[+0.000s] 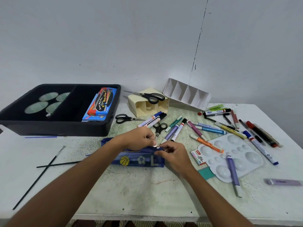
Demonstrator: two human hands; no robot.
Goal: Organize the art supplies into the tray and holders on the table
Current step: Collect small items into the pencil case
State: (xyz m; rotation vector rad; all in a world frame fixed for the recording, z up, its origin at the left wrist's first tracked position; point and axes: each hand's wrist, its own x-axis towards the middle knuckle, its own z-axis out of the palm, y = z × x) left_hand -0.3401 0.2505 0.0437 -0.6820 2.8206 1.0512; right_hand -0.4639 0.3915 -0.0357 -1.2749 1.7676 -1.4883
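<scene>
Hands meet over the blue pencil pouch (139,158) near the table's (147,190) front edge: left hand (139,138) pinches its zipper pull (157,146), right hand (173,155) grips the pouch's top end.

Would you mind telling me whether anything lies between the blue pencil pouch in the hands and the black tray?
Nothing visible blocks it. Both the left hand and the right hand hold the blue pencil pouch at its zipper, and the black tray stands just behind and to the left. Only a thin blue paintbrush lies flat along the tray's front.
</scene>
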